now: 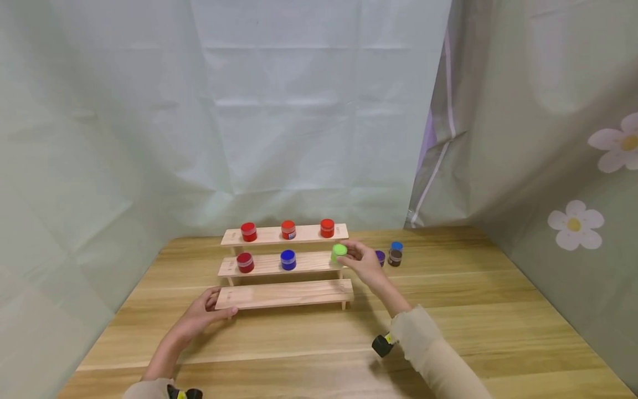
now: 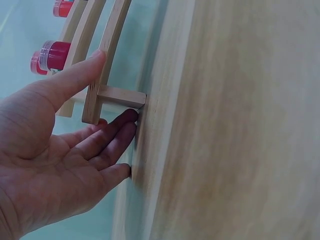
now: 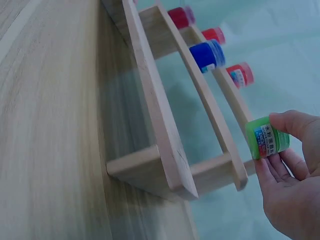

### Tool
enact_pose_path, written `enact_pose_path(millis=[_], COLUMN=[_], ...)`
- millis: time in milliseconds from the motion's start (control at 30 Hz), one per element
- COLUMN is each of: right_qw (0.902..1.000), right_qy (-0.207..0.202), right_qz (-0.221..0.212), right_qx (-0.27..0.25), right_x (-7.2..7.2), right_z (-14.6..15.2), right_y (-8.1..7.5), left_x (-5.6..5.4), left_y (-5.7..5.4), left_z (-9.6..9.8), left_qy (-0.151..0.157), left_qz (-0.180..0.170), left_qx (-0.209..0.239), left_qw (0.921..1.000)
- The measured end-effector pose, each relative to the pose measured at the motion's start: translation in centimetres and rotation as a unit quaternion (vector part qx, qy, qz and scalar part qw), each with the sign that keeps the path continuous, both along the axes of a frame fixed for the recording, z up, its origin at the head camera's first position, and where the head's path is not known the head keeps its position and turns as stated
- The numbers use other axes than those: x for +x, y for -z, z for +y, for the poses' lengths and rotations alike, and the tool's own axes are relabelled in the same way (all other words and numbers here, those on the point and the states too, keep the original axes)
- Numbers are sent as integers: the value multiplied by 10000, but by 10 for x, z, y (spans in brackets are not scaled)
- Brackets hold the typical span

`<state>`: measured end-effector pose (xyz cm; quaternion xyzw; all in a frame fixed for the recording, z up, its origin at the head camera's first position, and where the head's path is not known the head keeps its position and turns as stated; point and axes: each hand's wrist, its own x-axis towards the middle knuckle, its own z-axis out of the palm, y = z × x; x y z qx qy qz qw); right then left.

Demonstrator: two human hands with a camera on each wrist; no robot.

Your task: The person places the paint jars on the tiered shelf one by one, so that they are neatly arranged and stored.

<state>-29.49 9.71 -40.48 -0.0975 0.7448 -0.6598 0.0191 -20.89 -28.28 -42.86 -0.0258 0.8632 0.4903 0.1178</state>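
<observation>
My right hand pinches a small green paint jar between thumb and fingers at the right end of the middle tier of a wooden step rack. In the right wrist view the jar shows a printed label; whether it touches the board I cannot tell. My left hand holds the left end of the lowest tier, thumb on the front edge and fingers around the end. A dark red jar and a blue jar stand on the middle tier.
Three red jars stand along the top tier. Right of the rack, on the wooden table, are a purple jar, a dark jar and a blue-lidded jar. Pale curtains hang behind.
</observation>
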Motion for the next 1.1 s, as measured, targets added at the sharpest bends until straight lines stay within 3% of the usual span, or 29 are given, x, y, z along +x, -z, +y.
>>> enact_pose_path(millis=[367, 567, 1100], right_qw=[9998, 9999, 9982], right_qy=[-79, 2, 102], right_qz=[157, 58, 424], right_qx=[105, 134, 410], right_x=[-5, -3, 3], right_z=[-14, -15, -23], right_y=[5, 5, 6], left_x=[-2, -1, 0], left_y=[1, 2, 3], left_z=[-1, -1, 0], left_qy=[-38, -7, 18], left_qz=[-17, 9, 143], left_qx=[-48, -20, 23], left_qw=[10000, 10000, 9999])
